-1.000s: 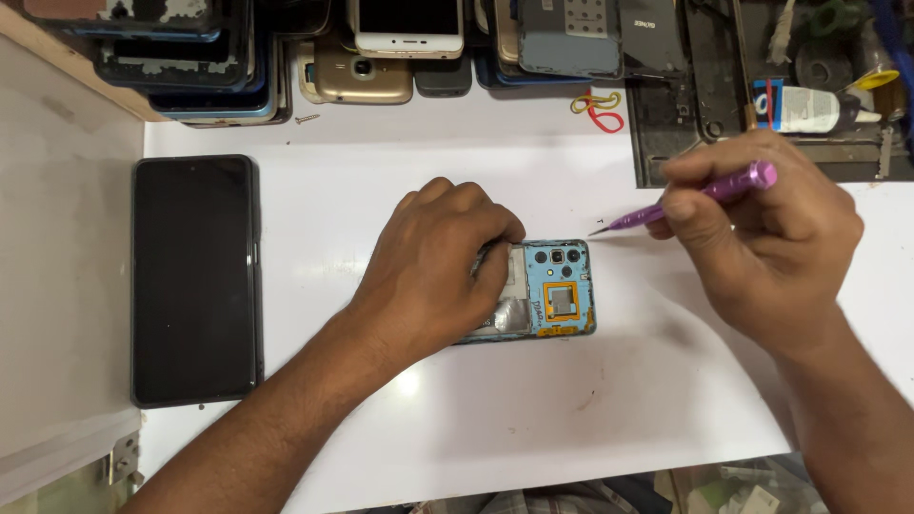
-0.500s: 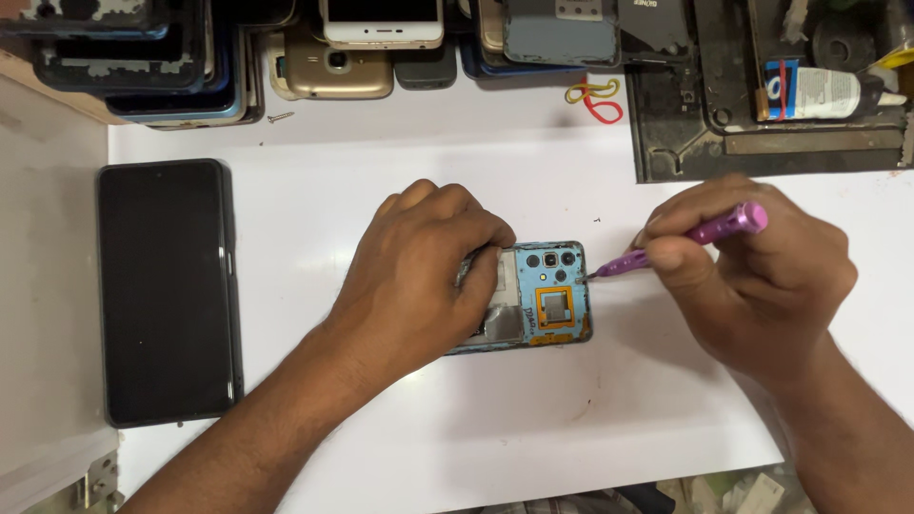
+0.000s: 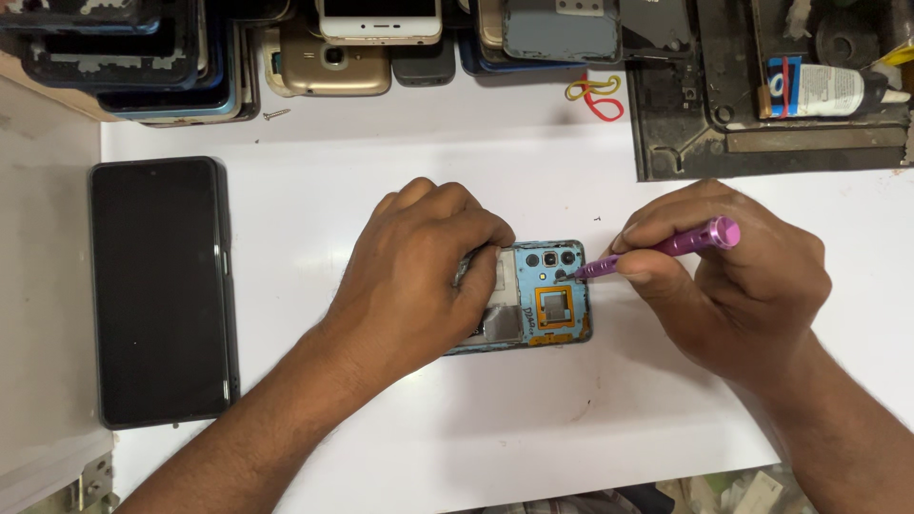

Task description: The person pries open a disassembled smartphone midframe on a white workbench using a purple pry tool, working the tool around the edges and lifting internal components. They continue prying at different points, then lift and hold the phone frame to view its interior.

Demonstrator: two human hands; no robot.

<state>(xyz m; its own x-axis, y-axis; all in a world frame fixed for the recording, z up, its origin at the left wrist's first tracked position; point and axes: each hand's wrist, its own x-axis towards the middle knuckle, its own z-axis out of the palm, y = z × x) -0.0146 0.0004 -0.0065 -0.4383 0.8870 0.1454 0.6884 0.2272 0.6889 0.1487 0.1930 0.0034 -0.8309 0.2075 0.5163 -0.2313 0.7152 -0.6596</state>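
Observation:
An opened blue phone [image 3: 545, 297] lies back-up on the white table [image 3: 476, 171], its camera lenses and an orange square part exposed. My left hand [image 3: 414, 276] presses flat on the phone's left part and covers most of it. My right hand [image 3: 733, 281] grips a purple screwdriver [image 3: 666, 247] like a pen. Its tip touches the phone's top right, beside the camera lenses.
A black phone [image 3: 157, 290] lies screen-up at the left. Stacked phones [image 3: 333, 38] line the far edge, with a loose screw [image 3: 276, 114] and red and yellow rubber bands [image 3: 595, 95] near them. A dark metal tray [image 3: 762, 143] with a glue tube [image 3: 819, 90] sits at the far right.
My right hand has brought the screwdriver down and left, so its tip now rests on the phone by the camera lenses. My left hand stays on the phone.

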